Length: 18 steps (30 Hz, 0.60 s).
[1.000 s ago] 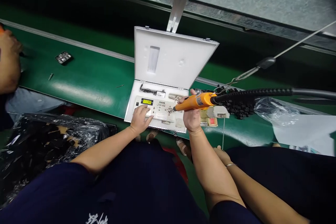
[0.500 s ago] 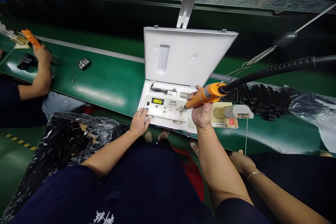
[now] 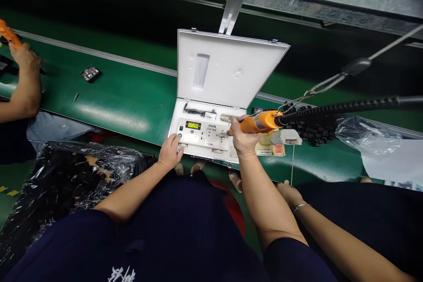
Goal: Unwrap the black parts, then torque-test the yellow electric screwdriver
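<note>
An open white case lies on the green conveyor belt, holding a white torque meter with a lit green display. My left hand rests on the meter's front left corner, fingers spread. My right hand grips an orange electric screwdriver. Its tip points left at the round socket on the meter's right side. A black ribbed cable runs from the screwdriver off to the right.
A co-worker's hand at far left holds another orange tool. A small black part and loose screws lie on the belt. Black parts and clear plastic bags sit right of the case. Another person's arm with a bracelet is at lower right.
My left hand slid from the meter's face to its front left corner. The screwdriver tip stays at the meter's socket. The view has shifted sideways.
</note>
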### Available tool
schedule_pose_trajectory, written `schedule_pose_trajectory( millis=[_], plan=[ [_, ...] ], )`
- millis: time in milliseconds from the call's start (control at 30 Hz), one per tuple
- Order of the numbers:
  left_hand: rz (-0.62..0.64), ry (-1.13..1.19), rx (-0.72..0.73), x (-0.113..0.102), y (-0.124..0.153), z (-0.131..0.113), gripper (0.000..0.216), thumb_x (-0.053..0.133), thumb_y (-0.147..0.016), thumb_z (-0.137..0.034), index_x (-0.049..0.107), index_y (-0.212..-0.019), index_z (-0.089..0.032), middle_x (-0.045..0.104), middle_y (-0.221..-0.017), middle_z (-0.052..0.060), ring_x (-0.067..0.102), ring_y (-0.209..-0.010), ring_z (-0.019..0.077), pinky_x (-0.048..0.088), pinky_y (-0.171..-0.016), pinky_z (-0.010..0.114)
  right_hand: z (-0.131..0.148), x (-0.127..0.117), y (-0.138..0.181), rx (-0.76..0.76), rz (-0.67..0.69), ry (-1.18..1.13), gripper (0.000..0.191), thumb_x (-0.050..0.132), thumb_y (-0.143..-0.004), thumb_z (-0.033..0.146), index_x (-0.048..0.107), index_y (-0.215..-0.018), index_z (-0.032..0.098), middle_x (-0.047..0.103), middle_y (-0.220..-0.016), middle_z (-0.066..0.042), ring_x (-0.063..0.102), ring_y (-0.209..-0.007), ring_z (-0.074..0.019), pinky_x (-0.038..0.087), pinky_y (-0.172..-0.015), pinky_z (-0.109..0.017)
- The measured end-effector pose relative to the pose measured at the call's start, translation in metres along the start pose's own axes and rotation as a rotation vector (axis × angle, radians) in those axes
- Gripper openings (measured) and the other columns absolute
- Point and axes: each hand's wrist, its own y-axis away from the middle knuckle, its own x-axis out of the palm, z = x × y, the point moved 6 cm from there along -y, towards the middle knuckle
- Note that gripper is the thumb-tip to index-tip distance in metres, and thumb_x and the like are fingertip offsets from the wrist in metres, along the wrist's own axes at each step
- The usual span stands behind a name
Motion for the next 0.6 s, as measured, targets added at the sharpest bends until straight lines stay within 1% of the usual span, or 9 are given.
schedule_pose_trajectory(
  millis=[67, 200, 300, 400, 600],
  plan=[
    [0.003, 0.008, -0.012, 0.000, 0.000, 0.000, 0.052, 0.057, -0.090, -0.030, 0.050, -0.138, -0.011, 0.052, -0.137, 0.020, 0.052, -0.124, 0.0343, 0.047, -0.104, 0.050, 0.001, 0.000, -0.001, 0.013, 0.004, -0.001, 0.027, 0.075, -0.074, 0.037, 0.053, -0.076, 0.021, 0.054, -0.071, 0.002, 0.057, -0.065, -0.0142, 0.056, -0.067, -0.036],
    [0.007, 0.023, -0.026, 0.000, 0.000, 0.000, 0.052, 0.056, -0.090, -0.031, 0.050, -0.139, -0.012, 0.051, -0.137, 0.020, 0.053, -0.123, 0.0339, 0.046, -0.105, 0.049, 0.005, 0.000, -0.001, 0.067, 0.008, -0.035, 0.028, 0.075, -0.074, 0.037, 0.052, -0.076, 0.021, 0.053, -0.069, 0.003, 0.053, -0.055, -0.0117, 0.053, -0.055, -0.032],
    [0.020, 0.042, -0.031, 0.000, 0.000, 0.001, 0.053, 0.055, -0.090, -0.031, 0.049, -0.139, -0.013, 0.051, -0.137, 0.019, 0.052, -0.124, 0.0337, 0.045, -0.106, 0.049, 0.010, 0.002, -0.002, 0.094, 0.015, -0.051, 0.030, 0.075, -0.074, 0.039, 0.050, -0.076, 0.022, 0.051, -0.065, 0.004, 0.051, -0.050, -0.0105, 0.050, -0.049, -0.030],
    [0.032, 0.055, -0.032, 0.001, 0.000, 0.002, 0.053, 0.055, -0.090, -0.030, 0.049, -0.140, -0.014, 0.051, -0.138, 0.019, 0.052, -0.125, 0.0340, 0.045, -0.106, 0.049, 0.014, 0.002, -0.002, 0.104, 0.006, -0.069, 0.033, 0.076, -0.072, 0.041, 0.049, -0.076, 0.022, 0.050, -0.064, 0.005, 0.051, -0.049, -0.0101, 0.049, -0.048, -0.029],
    [0.050, 0.040, -0.029, 0.001, 0.000, 0.001, 0.053, 0.055, -0.090, -0.031, 0.051, -0.138, -0.009, 0.051, -0.136, 0.022, 0.053, -0.122, 0.0354, 0.045, -0.105, 0.050, 0.011, -0.002, -0.003, 0.114, -0.014, -0.108, 0.037, 0.078, -0.071, 0.040, 0.048, -0.080, 0.021, 0.051, -0.067, 0.004, 0.052, -0.050, -0.0099, 0.050, -0.048, -0.029]
  ],
)
